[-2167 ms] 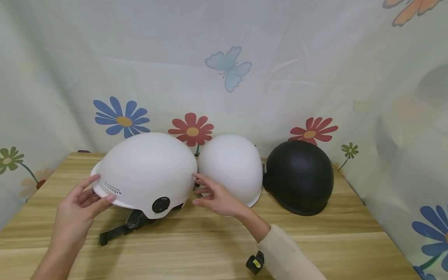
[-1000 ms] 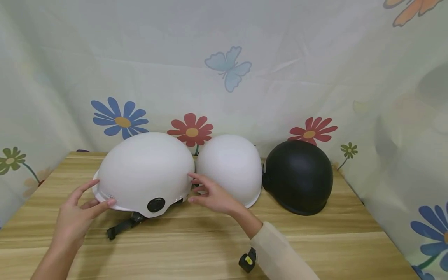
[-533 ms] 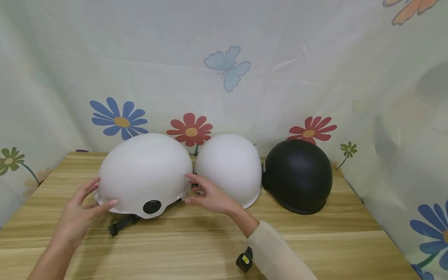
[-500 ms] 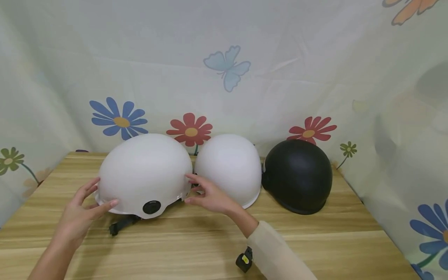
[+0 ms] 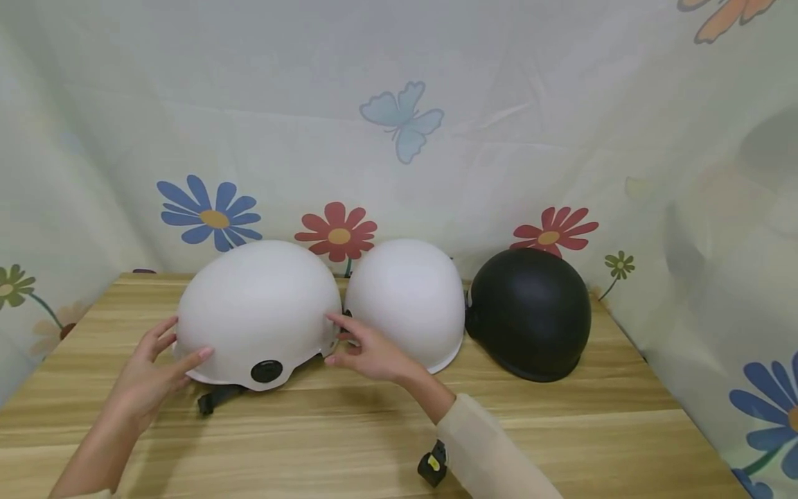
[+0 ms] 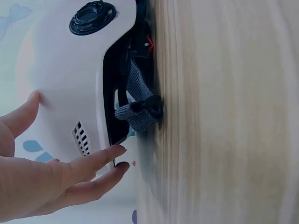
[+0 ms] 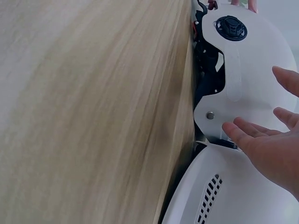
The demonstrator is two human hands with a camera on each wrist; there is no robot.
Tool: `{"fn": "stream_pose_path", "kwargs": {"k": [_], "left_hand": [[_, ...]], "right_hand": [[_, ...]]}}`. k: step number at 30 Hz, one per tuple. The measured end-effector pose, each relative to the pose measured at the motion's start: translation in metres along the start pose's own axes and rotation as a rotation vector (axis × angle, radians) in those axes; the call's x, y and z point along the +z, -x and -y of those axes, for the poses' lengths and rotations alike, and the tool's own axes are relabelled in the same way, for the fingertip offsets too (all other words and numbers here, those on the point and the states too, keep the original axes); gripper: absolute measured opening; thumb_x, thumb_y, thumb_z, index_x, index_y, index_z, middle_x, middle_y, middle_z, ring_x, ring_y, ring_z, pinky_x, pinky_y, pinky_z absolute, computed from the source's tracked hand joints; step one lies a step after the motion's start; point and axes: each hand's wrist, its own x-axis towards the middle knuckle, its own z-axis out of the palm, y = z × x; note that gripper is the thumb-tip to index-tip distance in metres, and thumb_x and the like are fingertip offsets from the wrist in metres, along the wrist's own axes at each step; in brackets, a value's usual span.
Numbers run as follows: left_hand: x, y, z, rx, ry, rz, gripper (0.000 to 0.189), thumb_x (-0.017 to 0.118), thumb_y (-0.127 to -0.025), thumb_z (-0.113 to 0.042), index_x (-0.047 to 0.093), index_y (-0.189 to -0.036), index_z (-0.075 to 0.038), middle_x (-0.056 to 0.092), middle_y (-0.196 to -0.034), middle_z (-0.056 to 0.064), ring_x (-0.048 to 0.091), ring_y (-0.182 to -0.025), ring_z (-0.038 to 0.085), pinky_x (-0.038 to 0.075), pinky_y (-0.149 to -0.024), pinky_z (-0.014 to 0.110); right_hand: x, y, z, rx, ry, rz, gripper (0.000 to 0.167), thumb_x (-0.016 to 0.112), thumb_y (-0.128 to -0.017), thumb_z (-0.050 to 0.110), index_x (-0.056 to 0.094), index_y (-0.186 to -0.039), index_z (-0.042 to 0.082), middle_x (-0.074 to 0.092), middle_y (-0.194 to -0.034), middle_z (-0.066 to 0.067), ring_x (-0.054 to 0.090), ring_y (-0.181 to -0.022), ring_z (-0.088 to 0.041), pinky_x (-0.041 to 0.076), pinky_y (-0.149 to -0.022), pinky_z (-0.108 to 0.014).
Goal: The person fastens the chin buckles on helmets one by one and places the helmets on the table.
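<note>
At the left of the head view, a large white helmet [image 5: 255, 305] with a round black side piece [image 5: 267, 371] sits low over the table. My left hand [image 5: 149, 367] holds its left end. In the left wrist view, the thumb lies on the white shell [image 6: 60, 70] beside a small vent grid, and the fingers [image 6: 100, 163] reach round the rim. A grey chin strap [image 6: 138, 98] hangs beneath. My right hand [image 5: 374, 353] touches the helmet's right end with its fingers extended, as the right wrist view shows near a silver rivet [image 7: 210, 115].
Close to the right stands a second white helmet [image 5: 411, 298], then a black helmet [image 5: 533, 312]. All are on a wood-grain table [image 5: 349, 443] in front of a flower-print curtain [image 5: 474, 125]. A small black object with a yellow mark [image 5: 433, 463] shows beside the right sleeve.
The large white helmet has turned and sunk slightly, so its vent grid has left the head view and its strap shows less. Both hands moved with it. The other helmets stayed put.
</note>
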Motion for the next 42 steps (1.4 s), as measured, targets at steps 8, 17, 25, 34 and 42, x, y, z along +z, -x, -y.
{"fn": "stream_pose_path", "kwargs": {"k": [8,17,25,34,42], "left_hand": [[0.0,-0.003,0.003,-0.019,0.037,0.013,0.097,0.064,-0.085,-0.028,-0.01,-0.146,-0.016,-0.016,-0.146,0.025,0.02,-0.124,0.053,0.051,-0.078,0.033],[0.002,-0.006,0.002,-0.047,0.081,0.043,0.103,0.066,-0.085,-0.026,-0.018,-0.144,-0.018,-0.021,-0.145,0.024,0.013,-0.124,0.057,0.029,-0.093,0.056],[0.004,-0.008,0.003,-0.069,0.093,0.061,0.106,0.067,-0.084,-0.026,-0.021,-0.143,-0.018,-0.023,-0.144,0.024,0.014,-0.124,0.057,0.029,-0.093,0.055],[0.006,-0.009,-0.001,-0.06,0.031,0.059,0.107,0.067,-0.084,-0.028,-0.021,-0.142,-0.013,-0.02,-0.143,0.03,0.018,-0.122,0.059,0.03,-0.093,0.057],[0.005,-0.016,-0.001,-0.066,-0.019,0.036,0.107,0.067,-0.083,-0.032,-0.019,-0.143,-0.012,-0.014,-0.143,0.032,0.022,-0.123,0.055,0.035,-0.093,0.053]], "right_hand": [[0.002,-0.002,-0.004,0.006,-0.03,0.016,0.067,0.064,-0.086,0.009,0.029,-0.143,0.016,0.025,-0.146,-0.007,0.032,-0.13,-0.027,0.033,-0.1,-0.042],[0.003,-0.004,-0.009,0.025,-0.018,0.022,0.067,0.064,-0.086,0.009,0.029,-0.143,0.017,0.025,-0.147,-0.007,0.031,-0.131,-0.026,0.031,-0.102,-0.041],[0.003,-0.003,-0.01,0.029,0.005,0.023,0.067,0.065,-0.086,0.013,0.03,-0.143,0.018,0.026,-0.146,-0.005,0.032,-0.13,-0.026,0.032,-0.102,-0.038],[0.003,-0.005,-0.012,0.024,-0.006,0.024,0.068,0.065,-0.085,0.012,0.029,-0.143,0.018,0.025,-0.146,-0.005,0.032,-0.13,-0.027,0.032,-0.102,-0.038],[0.003,-0.006,-0.011,0.036,0.013,0.027,0.07,0.065,-0.086,0.014,0.027,-0.144,0.019,0.024,-0.147,-0.004,0.032,-0.13,-0.026,0.031,-0.102,-0.039]]}}
